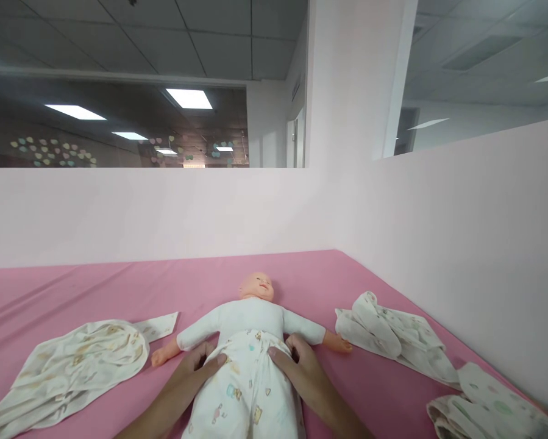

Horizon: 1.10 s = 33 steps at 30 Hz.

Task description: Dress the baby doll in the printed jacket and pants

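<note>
A baby doll (250,317) lies on its back on the pink sheet (200,280), head away from me and arms spread wide. It wears a white long-sleeved top and white printed pants (250,384), pulled up to its waist. My left hand (204,360) grips the pants at the left side of the waist, thumb on top and fingers curled at the edge. On the other side, my right hand (292,358) pinches the waist cloth the same way. The fingertips of both hands are partly hidden by the cloth.
A printed baby garment (81,366) lies spread out at the left. Folded printed clothes (392,335) lie on the right, with another bundle (497,402) nearer me. White walls (164,213) with windows rise behind the sheet and along its right side.
</note>
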{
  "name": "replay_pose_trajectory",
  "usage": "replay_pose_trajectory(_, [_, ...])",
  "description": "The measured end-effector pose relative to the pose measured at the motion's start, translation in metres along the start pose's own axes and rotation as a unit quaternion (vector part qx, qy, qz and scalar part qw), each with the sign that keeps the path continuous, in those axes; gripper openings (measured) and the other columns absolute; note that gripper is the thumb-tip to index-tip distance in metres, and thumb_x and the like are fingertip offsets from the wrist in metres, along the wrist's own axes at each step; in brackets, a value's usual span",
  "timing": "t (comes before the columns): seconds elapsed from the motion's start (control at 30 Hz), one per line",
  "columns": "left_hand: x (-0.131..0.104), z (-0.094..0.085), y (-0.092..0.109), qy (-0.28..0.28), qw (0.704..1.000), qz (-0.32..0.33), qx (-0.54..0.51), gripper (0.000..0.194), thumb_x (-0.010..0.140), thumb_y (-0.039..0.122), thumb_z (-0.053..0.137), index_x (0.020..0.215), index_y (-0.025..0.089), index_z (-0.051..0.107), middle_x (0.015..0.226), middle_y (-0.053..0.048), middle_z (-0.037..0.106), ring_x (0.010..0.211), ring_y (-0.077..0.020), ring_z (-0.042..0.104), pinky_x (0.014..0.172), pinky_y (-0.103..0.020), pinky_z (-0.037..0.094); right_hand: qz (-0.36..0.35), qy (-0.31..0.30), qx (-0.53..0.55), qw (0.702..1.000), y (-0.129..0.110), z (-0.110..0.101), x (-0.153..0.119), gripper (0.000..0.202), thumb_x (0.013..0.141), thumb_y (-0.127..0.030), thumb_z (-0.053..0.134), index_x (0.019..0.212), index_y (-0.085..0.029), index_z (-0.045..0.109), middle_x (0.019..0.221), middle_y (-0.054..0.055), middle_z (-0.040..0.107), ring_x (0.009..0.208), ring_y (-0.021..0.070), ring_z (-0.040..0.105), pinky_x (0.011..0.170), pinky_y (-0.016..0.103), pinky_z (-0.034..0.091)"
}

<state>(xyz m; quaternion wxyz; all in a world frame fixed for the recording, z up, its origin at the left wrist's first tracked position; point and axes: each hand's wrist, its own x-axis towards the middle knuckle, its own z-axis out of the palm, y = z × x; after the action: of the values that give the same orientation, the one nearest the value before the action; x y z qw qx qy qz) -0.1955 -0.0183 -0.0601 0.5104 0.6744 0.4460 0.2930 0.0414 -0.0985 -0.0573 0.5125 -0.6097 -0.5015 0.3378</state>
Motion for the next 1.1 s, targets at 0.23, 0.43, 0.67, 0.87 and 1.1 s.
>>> replay_pose_trajectory(0.23, [0.005,-0.007,-0.006,0.014,0.993,0.092,0.071,0.045,0.077,0.062,0.061,0.079,0.021,0.044,0.075,0.003,0.042,0.073,-0.0151,0.04,0.066,-0.025,0.036,0.019,-0.032,0.069,0.997,-0.004,-0.003,-0.011,0.033,0.07,-0.037,0.07,0.087,-0.023,0.047,0.084,-0.003,0.05,0.079,0.0164,0.049,0.072,0.029,0.039])
replay_pose_trajectory(0.43, [0.002,-0.006,-0.008,-0.031,0.994,0.071,0.079,0.051,0.068,0.065,0.066,0.079,0.021,0.043,0.076,0.003,0.043,0.07,-0.0155,0.04,0.064,-0.025,0.037,0.041,-0.124,0.099,0.987,-0.015,-0.016,-0.022,0.055,0.056,-0.031,0.082,0.097,-0.024,0.047,0.094,-0.001,0.055,0.087,0.019,0.054,0.075,0.029,0.042])
replay_pose_trajectory(0.67, [-0.01,0.004,-0.001,0.039,0.989,0.09,0.109,0.046,0.075,0.061,0.061,0.07,0.022,0.037,0.077,0.002,0.043,0.074,-0.0167,0.043,0.066,-0.025,0.039,0.03,-0.025,-0.053,0.998,-0.004,-0.005,-0.025,0.039,0.063,-0.034,0.075,0.067,-0.022,0.038,0.074,-0.004,0.041,0.069,0.0131,0.04,0.062,0.025,0.034])
replay_pose_trajectory(0.87, [-0.027,-0.001,-0.008,0.041,0.993,0.098,0.059,0.051,0.061,0.067,0.069,0.086,0.024,0.057,0.09,-0.003,0.06,0.092,-0.028,0.056,0.085,-0.038,0.047,0.036,-0.048,-0.044,0.997,0.016,-0.011,-0.044,0.03,0.063,-0.038,0.072,0.081,-0.025,0.051,0.072,-0.004,0.05,0.07,0.0154,0.048,0.066,0.026,0.035])
replay_pose_trajectory(1.1, [-0.041,0.0,-0.006,0.051,0.999,-0.004,-0.015,0.075,0.043,0.073,0.077,0.104,0.032,0.067,0.091,-0.007,0.07,0.103,-0.0416,0.061,0.079,-0.047,0.053,0.041,-0.085,-0.044,0.995,0.021,-0.02,-0.05,0.051,0.046,-0.024,0.078,0.091,-0.027,0.055,0.075,-0.006,0.053,0.071,0.0155,0.046,0.067,0.024,0.035])
